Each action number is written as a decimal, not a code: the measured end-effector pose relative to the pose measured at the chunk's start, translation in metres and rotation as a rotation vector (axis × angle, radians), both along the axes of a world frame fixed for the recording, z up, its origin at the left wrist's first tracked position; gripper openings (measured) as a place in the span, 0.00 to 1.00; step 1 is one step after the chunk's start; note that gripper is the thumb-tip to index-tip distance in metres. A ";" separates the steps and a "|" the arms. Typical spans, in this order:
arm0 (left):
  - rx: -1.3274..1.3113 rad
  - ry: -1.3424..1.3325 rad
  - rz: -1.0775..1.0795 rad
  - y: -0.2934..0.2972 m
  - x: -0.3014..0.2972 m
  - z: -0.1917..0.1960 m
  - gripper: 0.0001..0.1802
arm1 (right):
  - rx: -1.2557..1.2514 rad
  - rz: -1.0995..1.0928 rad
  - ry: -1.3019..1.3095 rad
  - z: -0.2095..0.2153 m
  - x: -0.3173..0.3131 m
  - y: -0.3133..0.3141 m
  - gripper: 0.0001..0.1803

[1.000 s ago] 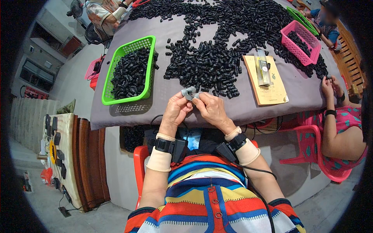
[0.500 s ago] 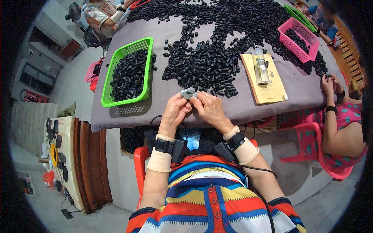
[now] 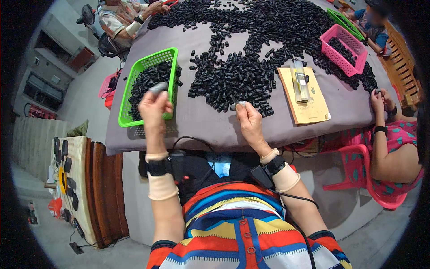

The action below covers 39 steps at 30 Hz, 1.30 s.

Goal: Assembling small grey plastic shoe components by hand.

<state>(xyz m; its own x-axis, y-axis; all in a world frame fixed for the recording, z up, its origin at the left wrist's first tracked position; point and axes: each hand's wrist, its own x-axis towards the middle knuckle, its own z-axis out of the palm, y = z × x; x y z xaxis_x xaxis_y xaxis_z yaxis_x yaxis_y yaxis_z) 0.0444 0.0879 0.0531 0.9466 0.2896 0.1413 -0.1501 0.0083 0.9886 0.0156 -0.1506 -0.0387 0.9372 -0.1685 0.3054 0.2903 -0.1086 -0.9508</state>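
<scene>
1. Head view puts the left hand (image 3: 154, 110) over the near right part of the green basket (image 3: 175, 67), its fingers partly curled; we cannot tell whether they grip anything.
2. At the near edge of the pile of black pieces (image 3: 228, 80), the right hand (image 3: 251, 123) has its thumb and forefinger drawn together. Something dark shows just beyond the tips, and we cannot say whether it is pinched or lies behind them. More black pieces heap up in the basket, around and beyond the left fingers.
3. We judge the basket's rim the likeliest trouble: a wrist knocking it, nearer us than the left fingers, might tip pieces onto the bench (image 3: 201, 130).
4. A few loose pieces lie beside the basket, right of and beyond the left fingers (easy to overlook); a sideways brush could scatter them.
5. Grey finger covers (image 3: 241, 104) might dull the touch, so the right fingers could nip two pieces or drop one.
6. A black cable (image 3: 197, 138) loops between the forearms, nearer the body than either hand's fingers; a wide reach might snag it.
7. Blur softens the left fingers, which also hide part of the basket's contents. Well beyond the right fingers, the pieces merge into one dark mass, and the bench's far end is cut off.
</scene>
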 end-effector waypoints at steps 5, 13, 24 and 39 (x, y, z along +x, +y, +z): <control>0.453 -0.149 0.260 0.028 0.013 -0.017 0.15 | -0.030 0.012 -0.001 0.006 0.000 0.003 0.14; 0.657 -0.109 -0.063 -0.101 -0.004 -0.074 0.08 | 0.032 0.022 0.010 0.002 -0.001 0.003 0.15; 0.785 -0.154 -0.136 -0.109 -0.009 -0.085 0.12 | 0.055 0.050 0.058 0.006 0.000 0.000 0.15; 0.887 -0.154 -0.139 -0.111 -0.021 -0.081 0.12 | -0.172 -0.031 0.025 0.008 0.000 0.003 0.10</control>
